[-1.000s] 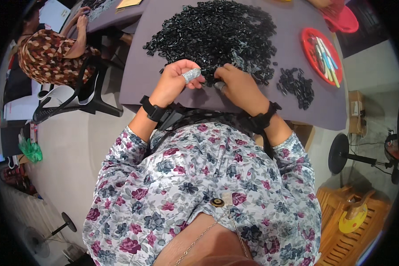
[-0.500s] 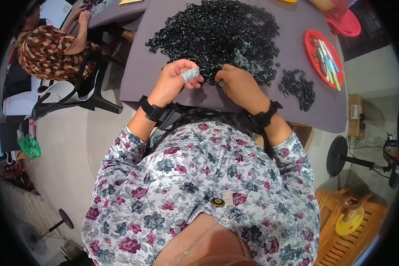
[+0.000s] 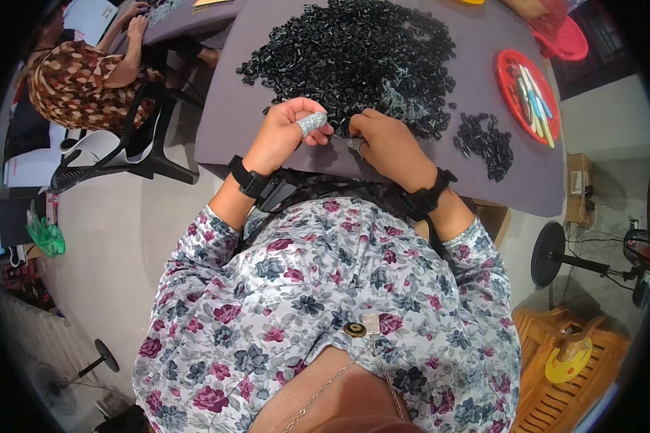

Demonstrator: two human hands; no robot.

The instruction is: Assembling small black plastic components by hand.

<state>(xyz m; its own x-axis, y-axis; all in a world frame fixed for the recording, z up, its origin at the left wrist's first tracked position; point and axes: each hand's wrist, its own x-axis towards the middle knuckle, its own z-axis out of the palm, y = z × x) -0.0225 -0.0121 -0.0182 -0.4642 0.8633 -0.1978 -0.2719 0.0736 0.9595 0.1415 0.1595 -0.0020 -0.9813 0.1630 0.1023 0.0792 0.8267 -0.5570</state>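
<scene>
My left hand is held above the near edge of the table, its fingers curled in toward a thumb wrapped in silvery patterned tape. What it pinches, if anything, is too small to make out. Across a small gap, my right hand is closed with its knuckles up. Something greyish shows at its fingertips, but I cannot tell what it is. Just beyond both hands spreads a big heap of small black, tube-like plastic pieces. Greyish scraps lie on the heap's near right side.
A smaller pile of black pieces lies to the right on the purple-grey tablecloth. Behind it is a red tray holding several knife-like tools. At the left, another person sits on a black chair.
My right hand has shifted slightly down, and its fingertips have turned a little, showing more of the greyish bit. The left hand is almost still.
</scene>
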